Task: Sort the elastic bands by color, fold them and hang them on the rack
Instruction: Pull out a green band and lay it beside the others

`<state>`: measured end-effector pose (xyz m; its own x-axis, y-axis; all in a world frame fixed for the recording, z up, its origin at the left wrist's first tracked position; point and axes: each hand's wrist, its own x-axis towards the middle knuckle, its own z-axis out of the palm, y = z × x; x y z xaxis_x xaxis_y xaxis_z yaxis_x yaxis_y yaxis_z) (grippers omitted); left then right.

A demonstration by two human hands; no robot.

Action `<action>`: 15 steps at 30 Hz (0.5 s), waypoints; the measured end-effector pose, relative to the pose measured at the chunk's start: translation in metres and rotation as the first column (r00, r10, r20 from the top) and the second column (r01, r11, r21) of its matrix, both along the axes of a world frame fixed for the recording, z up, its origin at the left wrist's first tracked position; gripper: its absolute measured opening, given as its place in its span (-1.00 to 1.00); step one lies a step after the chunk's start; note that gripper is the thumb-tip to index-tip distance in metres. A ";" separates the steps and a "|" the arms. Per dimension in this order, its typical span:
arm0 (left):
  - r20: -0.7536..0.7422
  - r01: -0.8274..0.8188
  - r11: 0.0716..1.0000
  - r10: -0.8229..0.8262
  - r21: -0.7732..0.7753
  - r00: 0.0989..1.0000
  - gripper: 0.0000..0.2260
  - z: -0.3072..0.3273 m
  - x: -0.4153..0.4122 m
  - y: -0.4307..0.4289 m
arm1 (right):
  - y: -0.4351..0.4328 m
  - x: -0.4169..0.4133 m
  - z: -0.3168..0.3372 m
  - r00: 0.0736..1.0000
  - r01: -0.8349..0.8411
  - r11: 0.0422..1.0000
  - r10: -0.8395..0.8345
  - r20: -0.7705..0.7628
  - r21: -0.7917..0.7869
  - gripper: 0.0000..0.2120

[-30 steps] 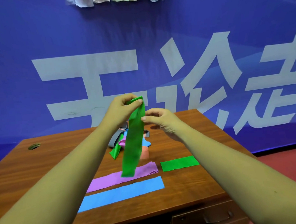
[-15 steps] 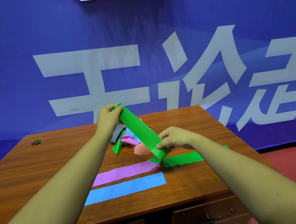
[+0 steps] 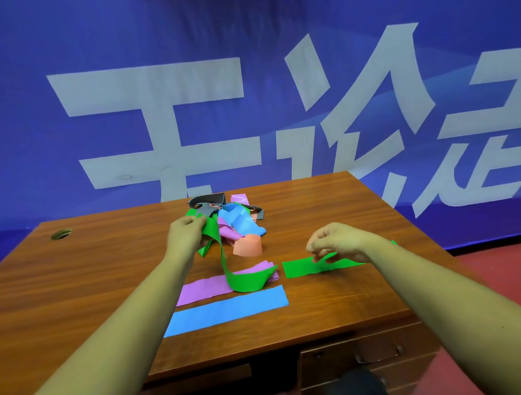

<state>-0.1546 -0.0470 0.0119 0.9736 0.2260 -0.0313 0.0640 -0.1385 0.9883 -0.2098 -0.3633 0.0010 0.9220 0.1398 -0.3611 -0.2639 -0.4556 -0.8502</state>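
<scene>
While my left hand [image 3: 186,237] grips the upper end of the loose green band [image 3: 246,282], the rest of that band curves down to the right of that hand. Its lower end lies on the table [image 3: 105,268], across the right end of the purple band [image 3: 204,291].

Head view, the only one supplied. My right hand [image 3: 336,243] is well apart from the left, with fingers curled, low over the flat green band [image 3: 300,267]. I cannot tell whether it pinches that band or merely touches it. The blue band [image 3: 229,309] lies flat, nearer to me than both hands and just beside the purple one. The unsorted pile [image 3: 239,226] sits just beyond my left hand. No rack is visible.

Risks, in my judgement:
- Drawing the loose green band towards my right hand could drag the purple band askew, since the two overlap.
- The held end sits close against the pile, so a lift may snag other bands.
- With one end unsupported, the band may twist and fold unevenly.
</scene>
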 end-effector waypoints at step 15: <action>0.276 0.629 0.772 -0.588 -0.086 0.760 -0.89 0.082 -0.029 -0.044 | 0.075 0.008 0.015 0.938 -0.343 0.893 0.308 0.160 0.290 -0.72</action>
<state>-0.1835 -0.0912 0.0943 0.8873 -0.4058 0.2192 -0.1993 0.0913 0.9757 -0.2020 -0.2878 0.0156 0.8359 0.5272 -0.1528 -0.0458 -0.2103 -0.9766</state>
